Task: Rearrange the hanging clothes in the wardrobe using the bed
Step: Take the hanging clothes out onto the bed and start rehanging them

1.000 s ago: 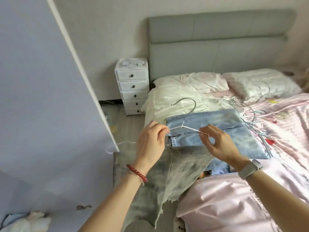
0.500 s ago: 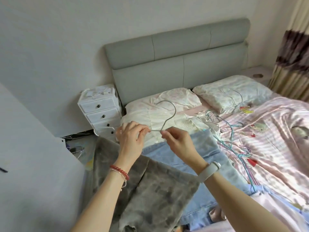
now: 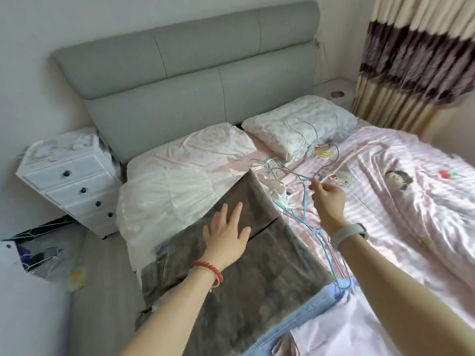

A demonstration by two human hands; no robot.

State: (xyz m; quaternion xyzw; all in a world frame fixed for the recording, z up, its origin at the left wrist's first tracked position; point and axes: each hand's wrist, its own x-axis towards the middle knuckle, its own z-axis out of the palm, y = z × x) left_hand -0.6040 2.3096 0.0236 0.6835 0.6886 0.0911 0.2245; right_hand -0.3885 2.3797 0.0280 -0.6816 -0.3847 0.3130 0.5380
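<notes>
White drawer unit (image 3: 74,181) far left, beside bed (image 3: 411,201) edge; bare floor strip (image 3: 108,291) between. Left hand (image 3: 226,235) flat, fingers spread, pressing grey garment (image 3: 231,291), which is laid diagonally over bed's near-left corner, mottled dark grey, atop blue denim (image 3: 308,312). Right hand (image 3: 327,199) fingers curled at wire hangers (image 3: 288,191); actual hold unclear. Pink quilt wide right.

From my feed, the garment (image 3: 231,291) at centre is mottled grey-brown, with pale blue denim (image 3: 305,313) at its five o'clock edge. The bedspread (image 3: 411,214) at three o'clock is pink-and-white striped with cartoon figures. At twelve o'clock the headboard (image 3: 180,80) is plain grey-green. The drawers (image 3: 74,191) at nine o'clock are white with dark knobs. At one o'clock the curtain (image 3: 421,62) is cream with a purple-brown band.
</notes>
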